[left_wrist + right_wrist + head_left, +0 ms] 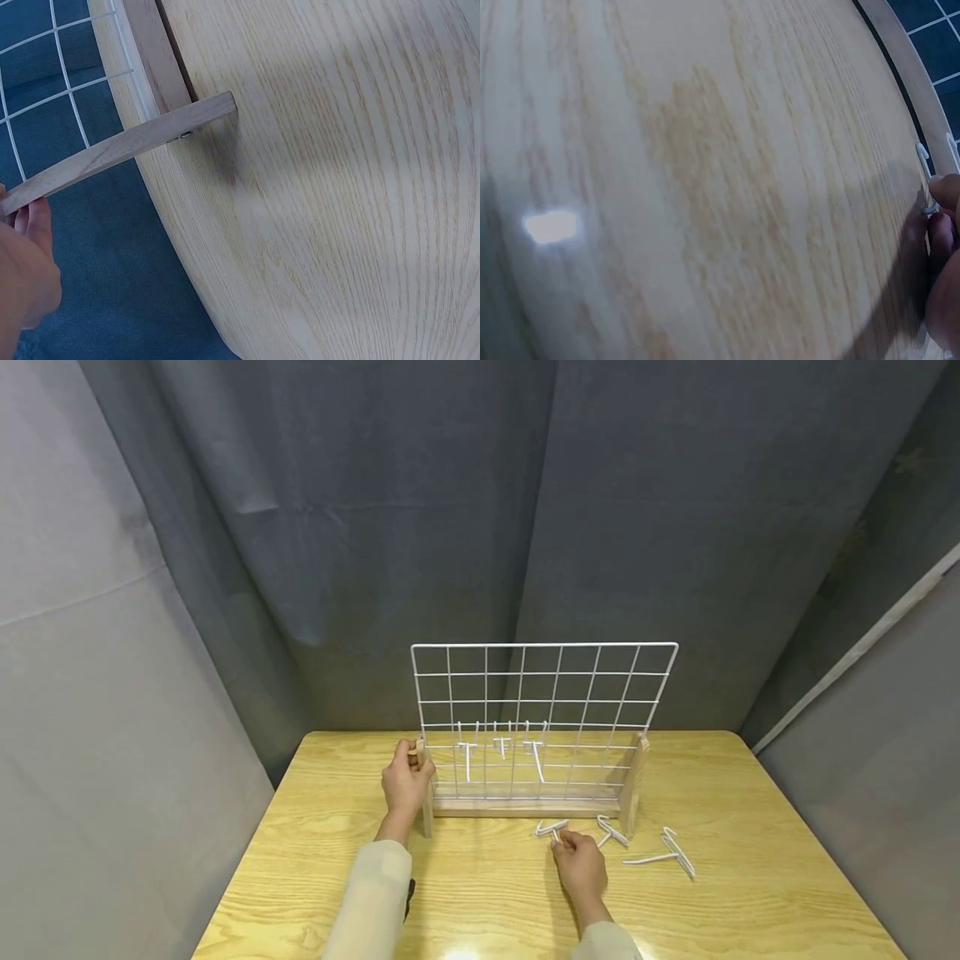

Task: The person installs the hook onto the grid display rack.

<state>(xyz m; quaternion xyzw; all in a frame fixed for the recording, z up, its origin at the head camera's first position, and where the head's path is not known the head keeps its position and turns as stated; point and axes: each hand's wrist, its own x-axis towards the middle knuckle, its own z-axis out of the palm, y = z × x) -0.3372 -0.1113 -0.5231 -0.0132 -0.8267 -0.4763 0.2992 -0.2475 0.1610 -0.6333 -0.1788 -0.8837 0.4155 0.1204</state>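
Note:
A white wire grid (545,701) stands in a wooden frame, leaning back from the person. My left hand (405,783) grips the upper part of the left wooden upright (428,806), thumb and fingers on either side of it in the left wrist view. Low in front of the base bar, my right hand (581,867) pinches the stem of a white metal hook (553,827). In the right wrist view, most of that hook is hidden by the fingers. Three white hooks hang side by side on the grid, among them a long left one (468,762) and a right one (537,762).
Two more white hooks lie right of my right hand: one near the right upright (613,832), another farther right (678,855). The wooden table (300,860) ends just behind the rack, against a dark curtain (420,527). Grey cloth panels stand at both sides.

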